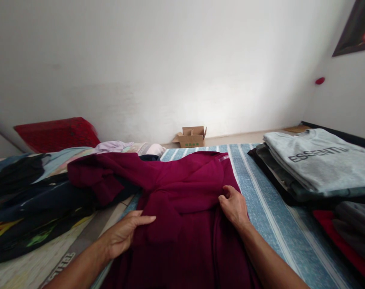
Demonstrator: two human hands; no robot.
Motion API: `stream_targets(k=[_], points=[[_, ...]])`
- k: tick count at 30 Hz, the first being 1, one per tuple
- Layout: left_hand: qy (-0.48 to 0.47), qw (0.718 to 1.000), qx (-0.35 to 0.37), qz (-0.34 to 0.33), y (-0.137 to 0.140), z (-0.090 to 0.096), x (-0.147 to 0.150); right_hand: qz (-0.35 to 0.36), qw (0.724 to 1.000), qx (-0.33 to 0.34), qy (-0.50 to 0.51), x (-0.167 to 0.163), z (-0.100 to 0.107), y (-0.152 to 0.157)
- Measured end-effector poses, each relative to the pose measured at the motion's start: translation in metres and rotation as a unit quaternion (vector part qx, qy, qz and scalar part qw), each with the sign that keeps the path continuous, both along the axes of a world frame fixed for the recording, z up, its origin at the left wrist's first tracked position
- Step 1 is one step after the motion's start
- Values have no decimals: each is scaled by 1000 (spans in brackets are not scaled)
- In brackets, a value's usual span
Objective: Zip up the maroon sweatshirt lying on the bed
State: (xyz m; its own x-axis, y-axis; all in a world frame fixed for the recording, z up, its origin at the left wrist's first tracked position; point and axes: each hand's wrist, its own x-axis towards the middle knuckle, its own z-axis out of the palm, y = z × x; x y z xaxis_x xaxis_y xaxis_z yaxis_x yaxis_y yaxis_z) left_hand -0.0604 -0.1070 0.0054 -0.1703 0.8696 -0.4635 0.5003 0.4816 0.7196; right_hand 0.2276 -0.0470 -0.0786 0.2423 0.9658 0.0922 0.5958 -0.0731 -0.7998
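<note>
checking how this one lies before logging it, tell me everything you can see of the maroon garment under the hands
The maroon garment is a dark wine-red top of soft, knit-looking cloth, lying spread but rumpled on the blue striped sheet. One sleeve trails left, bunched over the dark clothes. A small label shows near its far right edge. Its middle is folded into thick creases. The left hand lies flat on its left edge; the right hand pinches a fold by its right edge. Its near end runs out of frame.

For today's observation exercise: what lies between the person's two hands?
In the head view, only the maroon garment lies between the left hand and right hand; both rest on its folded cloth.
</note>
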Motion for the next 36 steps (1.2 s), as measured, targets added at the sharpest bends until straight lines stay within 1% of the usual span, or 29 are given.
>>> stream_targets(k=[1, 2, 3, 4, 5, 6, 7, 8, 9, 10, 11, 12, 13, 14, 15, 17, 19, 22, 24, 25, 26, 28, 33, 36], points=[[-61, 998, -12, 18, -1, 2, -1, -2, 1000, 4, 8, 0, 0, 0], [-141, 989, -24, 30, 0, 5, -3, -4, 1000, 8, 16, 1, 0, -1], [-209, 977, -33, 28, 2, 9, -7, -6, 1000, 10, 25, 1, 1, -1], [-231, 972, -37, 12, 6, 13, -11, -8, 999, 10, 32, 2, 1, -1], [-223, 974, -44, -13, 9, 15, -17, -9, 999, 8, 37, 2, 1, -1], [-192, 979, -50, -44, 13, 17, -23, -10, 999, 5, 40, 2, 1, -1], [-138, 987, -49, -72, 16, 18, -28, -10, 999, 1, 42, 3, 2, 0], [-58, 993, -39, -91, 19, 17, -32, -9, 999, -1, 44, 3, 2, 0], [44, 994, -19, -100, 21, 17, -34, -8, 999, -3, 47, 3, 2, 0], [153, 982, 11, -105, 22, 16, -33, -8, 999, -4, 50, 3, 2, 0], [258, 958, 53, -109, 21, 16, -28, -9, 999, -3, 54, 3, 3, 1], [347, 926, 98, -114, 19, 16, -20, -10, 998, -2, 57, 3, 2, 1], [411, 891, 145, -128, 16, 17, -9, -12, 998, 1, 60, 3, 2, 1], [449, 858, 201, -150, 12, 18, 6, -14, 998, 3, 64, 3, 2, 1], [450, 839, 241, -191, 8, 19, 23, -15, 998, 6, 68, 3, 1, 1], [410, 817, 270, -301, 2, 19, 62, -15, 997, 9, 77, 4, -1, 1], [402, 797, 274, -358, 3, 14, 101, -15, 996, 16, 84, 4, -2, 2], [433, 764, 262, -401, 18, -3, 147, -19, 995, 31, 93, 5, -4, 3], [447, 741, 273, -420, 31, -16, 166, -21, 994, 36, 98, 5, -5, 3], [450, 734, 275, -427, 37, -22, 172, -21, 994, 36, 102, 6, -5, 4], [450, 732, 275, -431, 43, -27, 176, -19, 993, 35, 108, 6, -5, 4], [446, 740, 270, -425, 52, -34, 178, -13, 991, 36, 125, 6, -5, 4], [422, 793, 258, -355, 64, -37, 170, 6, 988, 62, 141, 8, -5, 3], [413, 812, 257, -322, 67, -38, 165, 9, 987, 68, 148, 7, -6, 3]])
